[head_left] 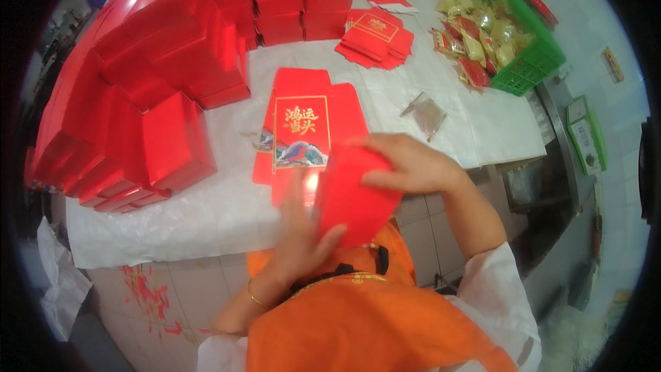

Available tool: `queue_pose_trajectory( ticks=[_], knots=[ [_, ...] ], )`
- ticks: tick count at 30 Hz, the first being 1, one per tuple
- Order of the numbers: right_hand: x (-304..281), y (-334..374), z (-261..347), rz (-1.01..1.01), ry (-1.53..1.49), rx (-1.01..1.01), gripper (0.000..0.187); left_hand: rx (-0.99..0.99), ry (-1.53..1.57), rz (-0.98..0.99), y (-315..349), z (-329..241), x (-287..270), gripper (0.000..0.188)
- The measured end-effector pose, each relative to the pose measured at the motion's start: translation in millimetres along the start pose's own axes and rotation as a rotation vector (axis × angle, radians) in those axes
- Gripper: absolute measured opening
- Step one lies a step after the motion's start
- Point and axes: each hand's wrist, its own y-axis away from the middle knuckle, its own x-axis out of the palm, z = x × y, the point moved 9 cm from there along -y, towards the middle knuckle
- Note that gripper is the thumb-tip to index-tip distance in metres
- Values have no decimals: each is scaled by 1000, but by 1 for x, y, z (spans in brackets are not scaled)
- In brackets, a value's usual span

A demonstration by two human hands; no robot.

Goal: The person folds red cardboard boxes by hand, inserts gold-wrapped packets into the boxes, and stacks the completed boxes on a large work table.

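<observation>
A red cardboard box (359, 196) is held up between my two hands, tilted, at the table's near edge in front of my orange apron. My right hand (413, 165) grips its right side, thumb on the face and fingers over the upper edge. My left hand (297, 238), smeared by motion, is at the box's lower left with the thumb against its face and the fingers along its left side. Just beyond lie flat red carton blanks (313, 117) with gold print and a picture panel, partly covered by the held box.
Stacked red boxes (172, 62) fill the table's left and back. More flat red cartons (377, 36) lie behind. A green plastic basket (537, 62) with several wrapped packets (475, 41) stands far right. A small clear packet (425, 116) lies on the white-covered table (165, 224).
</observation>
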Motion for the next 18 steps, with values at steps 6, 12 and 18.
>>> queue_pose_trajectory(
  ticks=[6, 12, 18],
  knots=[
    [-17, 14, -75, -506, -1128, 32, 65, 238, -144, -109, 27, -2, -54, 65],
    [101, -11, -53, -219, -1109, 199, 89, -374, 872, -524, 3, 78, -24, 51],
    [41, 4, -99, -465, 184, 5, 91, -247, 605, -534, -15, 82, -49, 52]
  ],
)
